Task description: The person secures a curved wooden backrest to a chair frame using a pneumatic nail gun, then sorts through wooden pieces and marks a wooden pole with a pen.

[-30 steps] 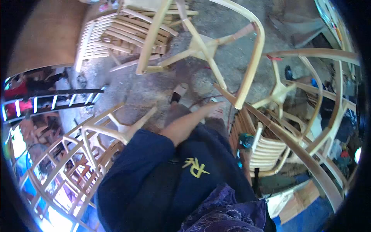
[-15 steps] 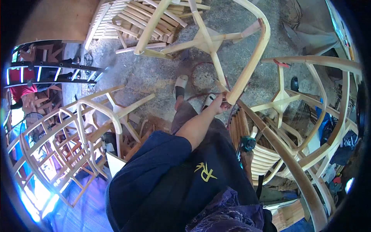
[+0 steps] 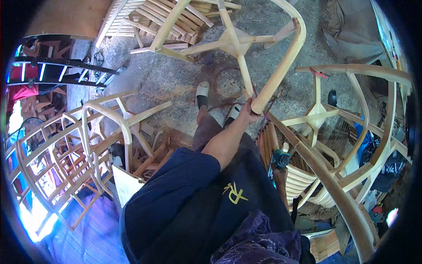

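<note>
Obs.: pale, curved wooden chair frame (image 3: 281,66) in L hand (image 3: 249,113), ahead of wearer; step judged as steadying/positioning.
L hand closed on frame's lower end, approx. above shoes; R hand (image 3: 280,177) was low by the thigh w/ teal-and-black handheld tool (image 3: 280,159), fingers partly hidden. Slatted wood stack (image 3: 299,180) lay beside tool. Any further move called for firm L grip, tool kept clear of wood.
</note>
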A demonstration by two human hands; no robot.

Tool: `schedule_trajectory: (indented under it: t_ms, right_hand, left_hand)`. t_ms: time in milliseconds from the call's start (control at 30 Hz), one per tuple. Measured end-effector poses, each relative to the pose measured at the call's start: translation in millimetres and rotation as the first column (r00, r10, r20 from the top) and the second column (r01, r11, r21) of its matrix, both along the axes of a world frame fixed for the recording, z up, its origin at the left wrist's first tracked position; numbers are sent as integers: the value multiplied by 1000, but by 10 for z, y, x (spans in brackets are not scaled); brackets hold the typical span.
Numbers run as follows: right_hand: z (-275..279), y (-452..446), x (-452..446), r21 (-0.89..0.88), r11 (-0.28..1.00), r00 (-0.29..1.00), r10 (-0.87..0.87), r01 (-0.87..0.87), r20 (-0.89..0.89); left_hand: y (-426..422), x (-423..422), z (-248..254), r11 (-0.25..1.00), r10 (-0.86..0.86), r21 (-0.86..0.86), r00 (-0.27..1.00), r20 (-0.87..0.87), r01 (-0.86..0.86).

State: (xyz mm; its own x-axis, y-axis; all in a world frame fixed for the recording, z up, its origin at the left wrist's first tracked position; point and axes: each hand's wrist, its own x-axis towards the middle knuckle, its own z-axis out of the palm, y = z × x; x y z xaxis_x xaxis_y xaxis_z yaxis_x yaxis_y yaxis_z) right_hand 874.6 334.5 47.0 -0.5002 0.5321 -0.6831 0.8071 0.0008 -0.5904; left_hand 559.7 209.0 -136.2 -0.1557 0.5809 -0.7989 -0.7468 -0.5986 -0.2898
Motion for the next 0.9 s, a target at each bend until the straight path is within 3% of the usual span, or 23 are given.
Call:
schedule_trajectory:
  t_ms: [33,133,233,333,433,533,633,667,733,767,833,900]
  right_hand:
    - [37,14,-12,-35,999,1000,2,-2,25]
    - [66,-7,-108,90,992,984,68,-84,166]
    - [-9,15,-105,83,991,992,99,-106,85]
    - [-226,72,7,-81,995,993,43,-51,-107]
    - [-162,59,-174,130,966,970,206,-223,132]
    - [51,-49,-332,82,994,995,82,-78,-52]
    - [-63,-13,-316,-9,997,996,75,-75,-51]
    - [-52,-24,-348,-18,997,997,76,-76,20]
    - [126,-91,-557,-29,997,984,76,-72,162]
    - [240,-161,-651,46,990,981,128,-135,144]
    - [423,-281,-795,203,948,967,225,-246,120]
    - [369,-269,-768,107,970,975,211,-217,67]
  left_hand:
    - [-28,-6,29,1000,24,-8,999,40,-23]
    - [-206,-78,101,997,71,-30,992,106,-68]
    - [-494,-118,-30,998,46,-47,996,77,-43]
    - [-890,-197,51,999,19,-42,997,74,-16]
    - [-1251,-386,409,993,-55,-103,997,53,61]
    - [-1669,-614,538,975,-174,-129,983,64,181]
    - [-2251,-747,87,968,-211,-126,976,51,215]
    - [-2385,-802,397,962,-206,-181,978,16,205]
    - [-2621,-854,543,946,-241,-201,967,86,254]
    - [-2736,-899,578,937,-262,-207,958,116,281]
    - [-3090,-873,244,952,-247,-163,964,97,260]
    - [-3453,-859,-43,963,-246,-93,965,93,254]
